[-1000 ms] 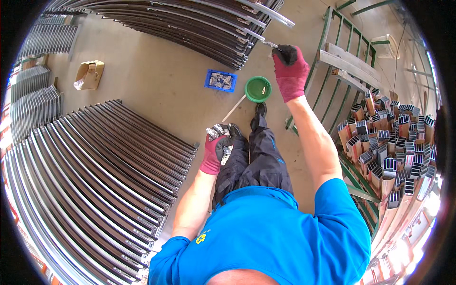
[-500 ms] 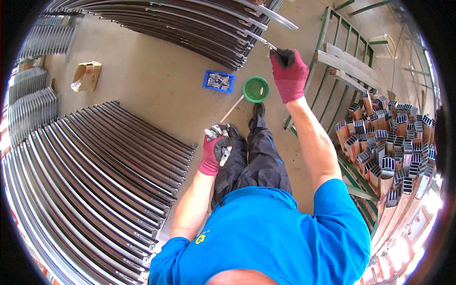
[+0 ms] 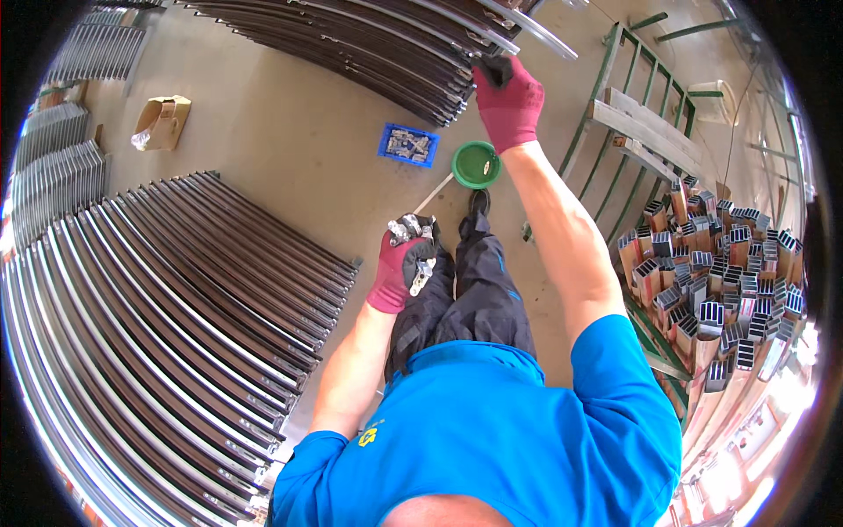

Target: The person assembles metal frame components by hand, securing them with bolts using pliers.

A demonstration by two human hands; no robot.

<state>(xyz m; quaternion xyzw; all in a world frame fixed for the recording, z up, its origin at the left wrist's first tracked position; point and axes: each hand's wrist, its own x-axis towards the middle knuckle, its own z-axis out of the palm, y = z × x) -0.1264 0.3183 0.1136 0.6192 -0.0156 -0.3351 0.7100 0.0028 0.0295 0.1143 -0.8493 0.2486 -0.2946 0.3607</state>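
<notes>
My left hand (image 3: 404, 268), in a maroon and black glove, is closed around several small silvery metal fittings (image 3: 421, 277); some stick out above the fingers and one hangs below. Reaching far forward, my right hand (image 3: 511, 101), gloved alike, is closed at the ends of the far stack of metal bars (image 3: 369, 66). Its fingers hide whatever they pinch there. On the floor below stand a blue crate (image 3: 408, 145) holding more fittings and a round green container (image 3: 476, 165) with a long pale handle and a small piece inside.
A long row of dark and silvery bars (image 3: 176, 290) fills the left side. To the right are a green metal frame (image 3: 597, 97) with planks (image 3: 645, 140) and many upright box-section profiles (image 3: 711, 316). A cardboard box (image 3: 162, 123) sits on the floor at the far left.
My right hand has moved left and farther forward, up against the bar ends; the small metal piece seen at its fingertips is now hidden. My left hand keeps its fittings and has risen slightly.
</notes>
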